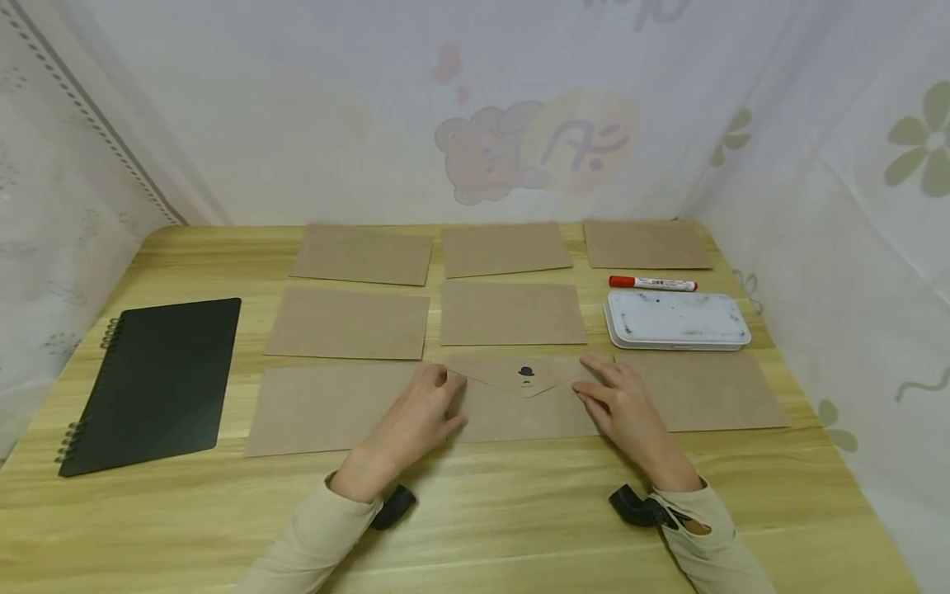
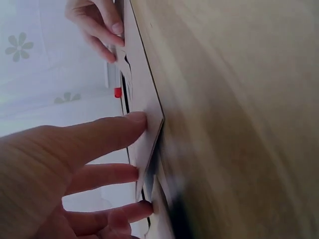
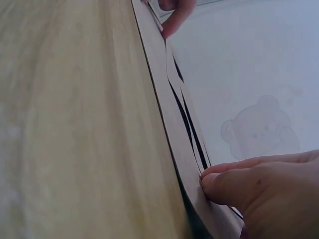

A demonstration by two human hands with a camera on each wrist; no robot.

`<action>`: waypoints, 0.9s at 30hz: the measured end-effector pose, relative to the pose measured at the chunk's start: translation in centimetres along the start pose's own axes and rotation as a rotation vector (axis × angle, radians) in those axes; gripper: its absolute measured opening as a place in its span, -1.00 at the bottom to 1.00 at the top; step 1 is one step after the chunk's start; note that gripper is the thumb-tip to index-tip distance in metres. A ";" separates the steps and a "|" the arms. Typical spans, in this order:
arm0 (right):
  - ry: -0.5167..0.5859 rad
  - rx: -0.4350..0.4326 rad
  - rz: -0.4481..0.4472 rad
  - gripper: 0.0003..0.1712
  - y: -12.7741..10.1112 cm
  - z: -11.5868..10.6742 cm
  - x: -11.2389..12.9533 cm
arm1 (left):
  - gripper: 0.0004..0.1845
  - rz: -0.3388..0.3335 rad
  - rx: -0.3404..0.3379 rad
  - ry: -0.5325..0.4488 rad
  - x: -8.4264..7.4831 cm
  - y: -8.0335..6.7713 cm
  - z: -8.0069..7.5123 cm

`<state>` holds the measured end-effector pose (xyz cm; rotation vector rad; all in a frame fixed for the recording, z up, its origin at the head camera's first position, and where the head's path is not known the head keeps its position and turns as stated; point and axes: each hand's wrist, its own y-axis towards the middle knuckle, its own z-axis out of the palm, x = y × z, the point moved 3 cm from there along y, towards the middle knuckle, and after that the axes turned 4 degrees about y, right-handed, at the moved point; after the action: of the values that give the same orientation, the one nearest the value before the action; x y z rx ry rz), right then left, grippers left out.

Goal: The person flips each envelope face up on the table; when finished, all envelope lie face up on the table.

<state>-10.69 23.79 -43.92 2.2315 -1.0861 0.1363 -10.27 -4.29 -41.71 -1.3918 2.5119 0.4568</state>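
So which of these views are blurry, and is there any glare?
Head view: sharp, evenly lit, no glare, soft shadows under both hands on the brown kraft paper envelope. Left wrist view: the light wooden table is smeared. Right wrist view: table soft, bear-print backdrop hazy.

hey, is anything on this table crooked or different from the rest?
Yes. The envelope between the left hand and right hand lies flap side up, showing a small hat-and-moustache sticker; the other envelopes show plain faces. The back-left envelope also sits slightly rotated against the grid.
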 end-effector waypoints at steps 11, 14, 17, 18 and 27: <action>-0.033 0.032 0.043 -0.81 -0.2 -0.3 -0.1 | -0.59 -0.036 0.032 0.073 -0.4 0.1 0.3; -0.044 0.023 0.041 -0.81 -0.2 -0.4 -0.2 | -0.57 -0.040 0.038 0.069 -0.4 0.2 0.3; -0.053 0.002 0.030 -0.81 -0.1 -0.5 -0.2 | -0.56 -0.032 0.042 0.065 -0.3 0.3 0.3; -0.055 -0.002 0.026 -0.81 -0.1 -0.6 -0.2 | -0.56 -0.016 0.040 0.062 -0.3 0.3 0.3; -0.023 -0.023 -0.058 -0.86 0.5 -0.2 0.1 | -0.46 0.210 -0.144 0.013 2.4 -1.5 -5.2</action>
<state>-10.99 23.62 -43.48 2.2462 -1.0296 0.0727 -10.49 -8.92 -37.97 -1.1840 2.6959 0.6827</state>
